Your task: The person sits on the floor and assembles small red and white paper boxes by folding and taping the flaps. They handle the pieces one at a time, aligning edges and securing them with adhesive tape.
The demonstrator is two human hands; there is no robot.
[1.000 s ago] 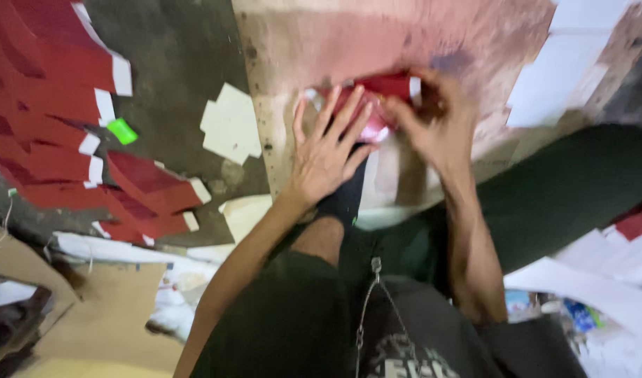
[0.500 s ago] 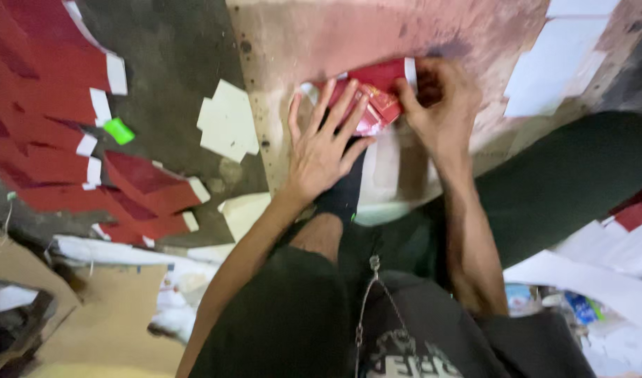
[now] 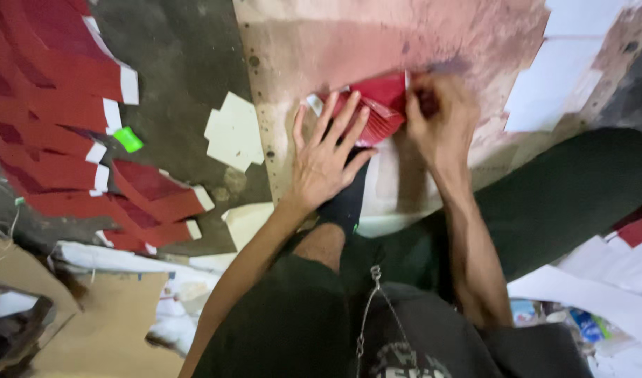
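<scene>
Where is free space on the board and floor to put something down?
Bare: the stained pinkish board above the red folded paper, and dark floor above the cream card cutout. Crowded: the red paper strips at left, and around both hands.

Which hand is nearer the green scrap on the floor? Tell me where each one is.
Left. The left hand lies flat on the red paper, right of the green scrap. The right hand pinches the paper's far side, farther away.

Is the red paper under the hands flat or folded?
Folded. The red paper shows a raised crease and layered edges on the board. The left hand presses it flat-palmed while the right hand pinches its top edge.
</scene>
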